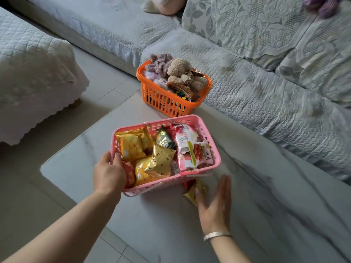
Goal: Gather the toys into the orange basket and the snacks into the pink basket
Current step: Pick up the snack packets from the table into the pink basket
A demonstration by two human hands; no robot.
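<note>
The pink basket (215, 150) stands on the marble table, full of snack packets in gold, yellow, green and pink wrappers. My left hand (109, 172) grips its near-left rim, fingers curled over the edge. A gold and red snack packet (191, 192) lies on the table just in front of the basket. My right hand (215, 204) hovers open beside that packet, fingers straight, thumb touching it. The orange basket (157, 99) sits at the table's far corner, holding plush toys and a puzzle cube (180, 95).
The white marble table (266, 205) takes up the lower right. A sofa with a quilted pale cover (256, 92) runs right behind the table. Another covered seat (28, 73) stands left across tiled floor. A purple plush (322, 4) lies on the sofa back, top right.
</note>
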